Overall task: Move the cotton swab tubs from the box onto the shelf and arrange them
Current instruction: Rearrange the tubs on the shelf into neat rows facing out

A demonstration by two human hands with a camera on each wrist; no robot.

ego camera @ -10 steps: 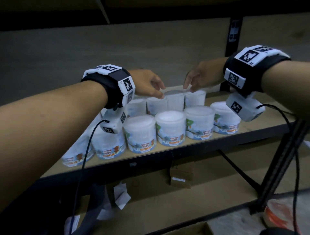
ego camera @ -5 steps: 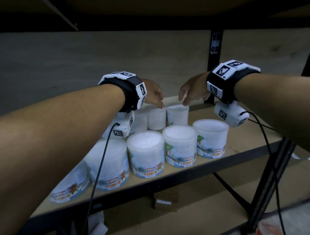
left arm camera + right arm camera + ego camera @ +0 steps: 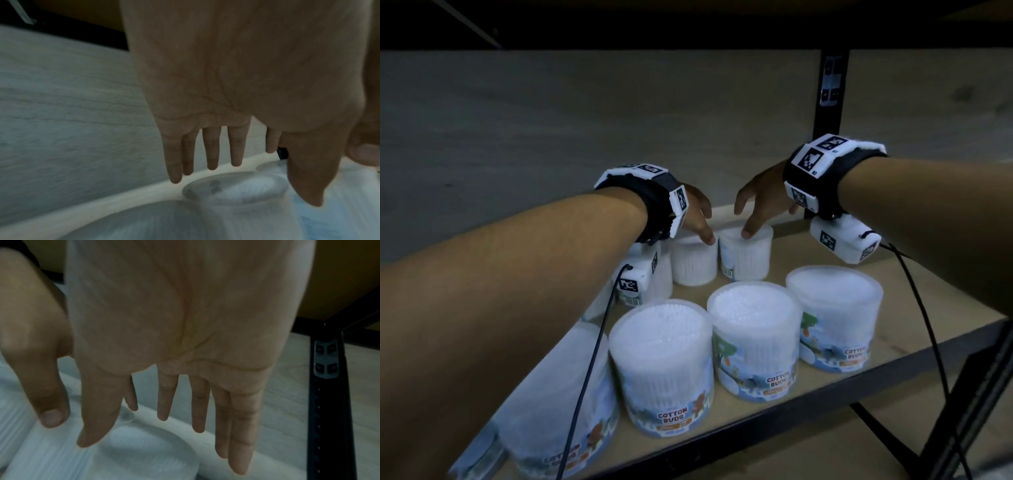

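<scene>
Tubs (image 3: 746,253) sit upright in two rows on the shelf (image 3: 914,329); both my hands are over the back row. Left hand (image 3: 697,214) and right hand (image 3: 760,198) have fingers straight and slightly spread, holding nothing, thumb tips at two rear lids. They look light, stiff and slick, so I'd grip round the side wall, not the lid.

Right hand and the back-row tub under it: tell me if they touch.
Touching. The head view shows the right hand's thumb tip resting on the back-row tub's lid.
</scene>
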